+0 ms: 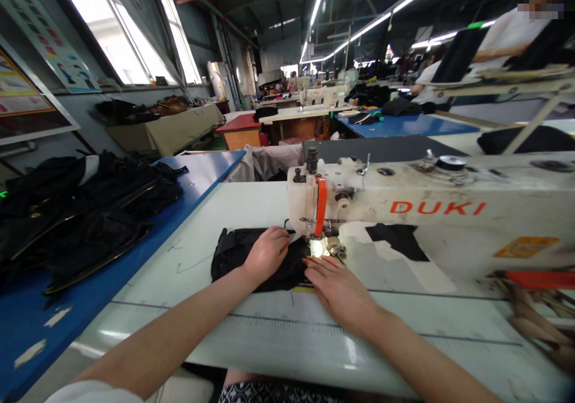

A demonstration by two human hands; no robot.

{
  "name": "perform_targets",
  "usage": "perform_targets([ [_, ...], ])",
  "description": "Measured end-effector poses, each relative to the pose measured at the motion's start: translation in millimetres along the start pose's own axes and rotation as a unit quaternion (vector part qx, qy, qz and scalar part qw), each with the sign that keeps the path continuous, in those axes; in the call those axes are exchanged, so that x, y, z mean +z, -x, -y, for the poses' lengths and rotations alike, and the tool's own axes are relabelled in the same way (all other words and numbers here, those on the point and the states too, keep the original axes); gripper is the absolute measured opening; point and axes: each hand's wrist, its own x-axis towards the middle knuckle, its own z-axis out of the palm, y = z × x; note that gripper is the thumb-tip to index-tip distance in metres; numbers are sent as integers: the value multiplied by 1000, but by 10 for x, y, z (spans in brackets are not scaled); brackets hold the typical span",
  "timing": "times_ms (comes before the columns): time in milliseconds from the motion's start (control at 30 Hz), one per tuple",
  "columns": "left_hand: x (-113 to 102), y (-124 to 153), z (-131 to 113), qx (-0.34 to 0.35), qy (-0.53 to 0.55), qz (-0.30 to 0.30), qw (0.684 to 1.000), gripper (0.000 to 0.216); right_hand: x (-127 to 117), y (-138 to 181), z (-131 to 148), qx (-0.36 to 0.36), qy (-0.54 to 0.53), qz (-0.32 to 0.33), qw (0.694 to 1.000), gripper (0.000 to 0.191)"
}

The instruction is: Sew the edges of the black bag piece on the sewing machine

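A black fabric piece (238,248) lies on the pale sewing table, its right edge beneath the needle area of a DUKI sewing machine (381,193). My left hand (269,252) rests on top of the fabric, fingers closed on a small white slip (294,237) beside the presser foot. To the right, my right hand (335,286) lies with its fingers stretched out at the fabric's near right edge, close to the lit needle plate (317,248). The undersides of both hands are hidden, and the slip is too small to identify.
Black pieces with gold-coloured zips (103,205) are heaped on a blue table (197,178) at left. White and black scraps (399,241) lie under the machine arm. A printed ruler (287,325) runs along the front. A person (507,38) is at far right.
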Motion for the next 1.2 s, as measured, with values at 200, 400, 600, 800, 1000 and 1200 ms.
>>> perform_targets([
  [200, -44, -7, 35, 131, -12, 63, 989, 26, -3, 23, 6, -4, -1, 3, 1000, 25],
  [400, -111, -88, 44, 192, -90, 150, 966, 24, 2, 26, 7, -3, 4, -3, 1000, 25],
  [600, -187, -142, 9, 206, -73, 192, 957, 18, 11, 16, 19, -1, -1, -9, 1000, 24],
  [800, -215, -123, -23, 164, -24, 218, 962, 20, -3, 13, 31, -1, 5, -1, 1000, 22],
  [1000, -142, -204, -20, 204, -25, 202, 957, 19, -6, 20, 42, -3, -3, -8, 1000, 24],
  [1200, -96, -208, -74, 225, -76, 184, 954, 19, 10, 22, 30, -5, -10, -14, 1000, 25],
])
